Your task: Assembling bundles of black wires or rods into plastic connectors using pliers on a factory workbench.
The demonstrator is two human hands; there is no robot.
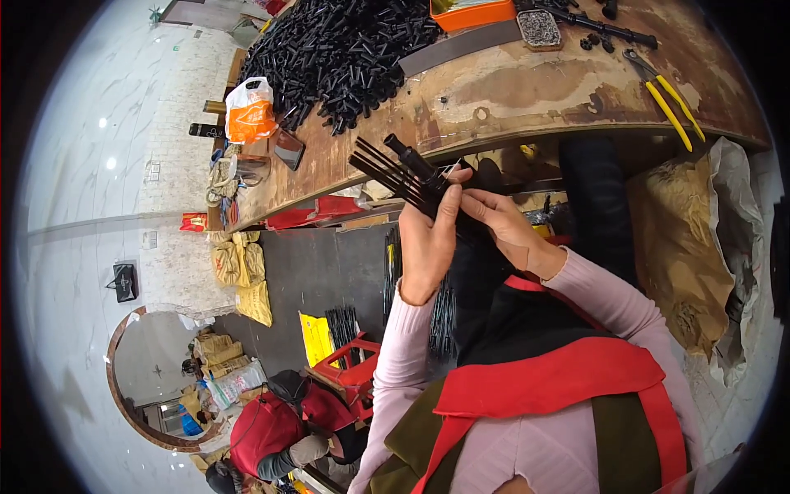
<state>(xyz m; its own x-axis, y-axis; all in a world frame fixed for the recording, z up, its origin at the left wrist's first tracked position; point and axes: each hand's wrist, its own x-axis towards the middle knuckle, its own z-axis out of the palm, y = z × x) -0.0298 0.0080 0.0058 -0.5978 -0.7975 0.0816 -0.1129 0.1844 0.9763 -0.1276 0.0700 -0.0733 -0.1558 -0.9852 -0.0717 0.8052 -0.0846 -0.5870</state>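
Just in front of the bench edge I hold what looks like a black umbrella frame (pixel 421 170), with several thin rods beside a thicker stepped tube, its ends pointing up and left. My left hand (pixel 428 251) is closed round the rods, thumb lying along them. My right hand (pixel 504 224) pinches at the frame beside the left thumb; what its fingertips hold is hidden. The lower part of the frame disappears against my black apron (pixel 527 317).
On the wooden bench (pixel 502 90) lie a heap of small black tubular parts (pixel 346 53), an orange bin (pixel 473 15), a tray of small metal bits (pixel 539 29) and yellow-handled pliers (pixel 671 107). A paper sack (pixel 683 239) stands right. Another person (pixel 271 436) works at lower left.
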